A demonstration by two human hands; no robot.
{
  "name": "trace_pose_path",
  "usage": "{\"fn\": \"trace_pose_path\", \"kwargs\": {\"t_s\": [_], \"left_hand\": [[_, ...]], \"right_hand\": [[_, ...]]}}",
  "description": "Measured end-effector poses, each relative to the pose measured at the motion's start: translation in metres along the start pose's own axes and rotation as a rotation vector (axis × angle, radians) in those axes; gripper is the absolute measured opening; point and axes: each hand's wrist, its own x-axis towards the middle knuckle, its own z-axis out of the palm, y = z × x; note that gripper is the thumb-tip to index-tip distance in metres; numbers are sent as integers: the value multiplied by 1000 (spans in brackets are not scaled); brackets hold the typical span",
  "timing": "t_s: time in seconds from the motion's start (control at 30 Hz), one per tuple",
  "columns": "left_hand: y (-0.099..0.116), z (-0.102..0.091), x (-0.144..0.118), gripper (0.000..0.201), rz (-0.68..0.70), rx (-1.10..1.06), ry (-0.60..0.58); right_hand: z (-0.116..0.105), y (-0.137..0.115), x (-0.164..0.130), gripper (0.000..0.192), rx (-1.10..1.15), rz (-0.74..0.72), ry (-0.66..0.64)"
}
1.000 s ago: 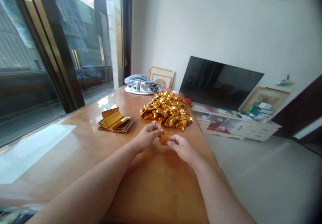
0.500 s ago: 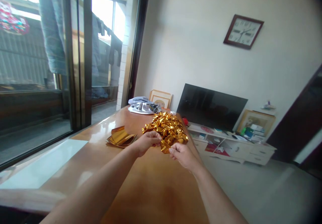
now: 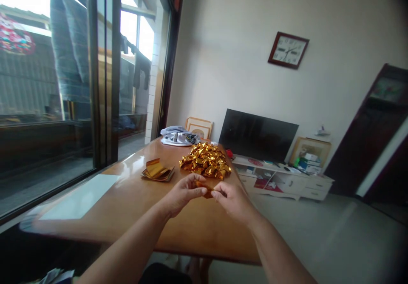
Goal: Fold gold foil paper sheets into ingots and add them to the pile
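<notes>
— What have you got there?

— A small folded gold foil piece (image 3: 205, 189), pinched between both my hands above the wooden table (image 3: 134, 203). My left hand (image 3: 182, 194) nips its left end with fingertips pressed together; my right hand (image 3: 232, 199) pinches the right end the same way.

— And around it?

— At twelve o'clock from the piece, near, lies a heap of folded gold foil (image 3: 205, 166). At ten o'clock, a stack of flat gold sheets (image 3: 157, 171). Farther at eleven, a bundle of cloth (image 3: 178, 136).

Bright window (image 3: 63, 63) daylight glares off table (image 3: 134, 165); edges dark, warped
</notes>
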Motion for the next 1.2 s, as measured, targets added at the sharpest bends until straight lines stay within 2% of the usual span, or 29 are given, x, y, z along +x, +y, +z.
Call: {"fn": "trace_pose_path", "kwargs": {"t_s": [0.1,0.23,0.53,0.67,0.9,1.07,1.2], "left_hand": [[-1,19,-32,33,15,-23,50],[3,35,-67,27,57,10,121],[30,66,-120,21,135,110,150],[29,72,-129,19,139,96,140],[25,76,-128,18,115,59,118],[23,78,-129,20,134,117,175],[23,82,-130,21,146,134,216]], "right_hand": [[1,-28,-25,18,-41,-61,-4],[4,-51,-54,18,-84,-121,1],[-2,-96,-102,15,-44,-116,-29],[-6,-103,-112,15,-29,-113,-36],[-7,-104,-117,18,-25,-98,-34],[-2,-102,-117,20,67,-41,-51],[7,-100,-115,30,169,-20,-41]]}}
